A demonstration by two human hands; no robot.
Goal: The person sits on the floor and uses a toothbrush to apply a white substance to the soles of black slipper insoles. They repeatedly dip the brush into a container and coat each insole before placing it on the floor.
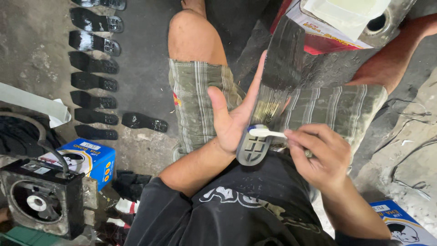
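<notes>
Rough grey concrete floor (150, 95), stained and gritty, runs under a seated person in plaid shorts and a dark printed shirt.

Right hand (321, 157): fingers curled and pressed together around the white handle of a toothbrush (268, 132), pinching it near the thumb. Bristle head lies on the sole just left of the grip, touching the wet surface.

Left hand (234, 120): palm up, fingers extended and spread flat behind a black rubber shoe sole (273, 91), thumb raised clear at the left. Sole rests tilted across the palm, heel end with moulded cross-shaped tread toward the body, long end pointing away. Its middle part is glossy and streaked, apparently coated with wet glue.

Beyond the sole, past the knees: an open metal can (387, 23), dented, red and white label, pale sheet lying over its top.

Far left of the grip: a column of matching black soles (93, 64) laid flat on the floor, some shiny, one set apart to the right. Nearer, lower left: a blue and yellow carton (91, 157) beside a black box fan (41, 200). Lower right corner: a second blue carton (400, 225).
</notes>
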